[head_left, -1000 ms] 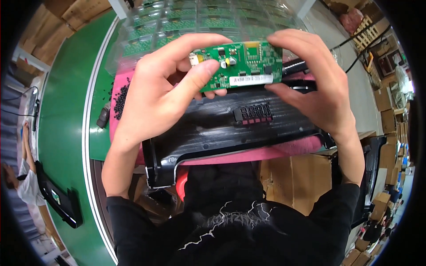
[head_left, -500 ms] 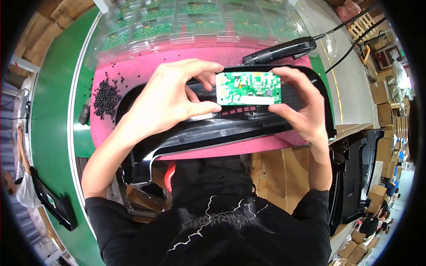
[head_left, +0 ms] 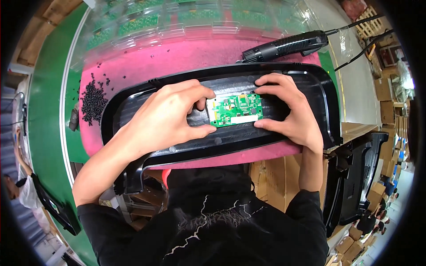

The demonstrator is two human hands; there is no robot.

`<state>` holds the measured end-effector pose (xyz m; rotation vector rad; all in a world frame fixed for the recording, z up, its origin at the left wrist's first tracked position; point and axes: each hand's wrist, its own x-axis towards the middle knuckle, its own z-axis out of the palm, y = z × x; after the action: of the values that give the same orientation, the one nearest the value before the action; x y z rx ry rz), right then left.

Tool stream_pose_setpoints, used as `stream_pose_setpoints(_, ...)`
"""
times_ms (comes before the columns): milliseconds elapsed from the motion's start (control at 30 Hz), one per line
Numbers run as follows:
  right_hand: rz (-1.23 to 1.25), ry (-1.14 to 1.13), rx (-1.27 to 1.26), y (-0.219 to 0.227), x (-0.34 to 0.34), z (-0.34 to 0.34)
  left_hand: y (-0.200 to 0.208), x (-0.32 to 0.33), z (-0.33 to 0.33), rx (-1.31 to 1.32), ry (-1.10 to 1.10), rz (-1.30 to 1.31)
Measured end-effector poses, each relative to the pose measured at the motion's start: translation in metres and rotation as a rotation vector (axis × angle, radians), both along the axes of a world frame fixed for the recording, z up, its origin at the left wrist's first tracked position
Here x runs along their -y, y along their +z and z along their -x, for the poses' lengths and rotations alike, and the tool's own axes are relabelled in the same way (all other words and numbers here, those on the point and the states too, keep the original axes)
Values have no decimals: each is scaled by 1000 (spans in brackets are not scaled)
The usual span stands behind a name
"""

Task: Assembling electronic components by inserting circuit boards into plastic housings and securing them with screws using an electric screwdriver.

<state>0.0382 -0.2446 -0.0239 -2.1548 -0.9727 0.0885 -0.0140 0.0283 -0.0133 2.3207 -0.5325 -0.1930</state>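
A green circuit board (head_left: 243, 106) with a white strip along its near edge lies flat over the inside of a long black plastic housing (head_left: 217, 141). My left hand (head_left: 166, 117) pinches the board's left end, thumb at the near corner and fingers at the far corner. The right end is held the same way by my right hand (head_left: 298, 116), its thumb and fingertips at the two corners. Both hands reach in over the housing's near rim. Whether the board touches the housing floor cannot be told.
The housing sits on a pink mat (head_left: 133, 60). Small black screws (head_left: 93, 104) are heaped at the left. A corded black electric screwdriver (head_left: 284, 48) lies behind the housing. Clear trays of green boards (head_left: 177, 29) stand at the back. Black panels (head_left: 361, 177) are stacked at right.
Both hands have brought the circuit board down and slightly left, into the housing; it looks smaller now. A dark red slotted part seen below it before is now hidden beneath the board.
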Motion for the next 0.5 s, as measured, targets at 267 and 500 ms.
stream_pose_setpoints(267, 0, -12, -15, -2, -1, 1, -3, -1, 0, 58, 16, -4)
stream_pose_setpoints(500, 36, -11, 21, -1, -3, 4, -4, -3, 1, 64, 5, -13)
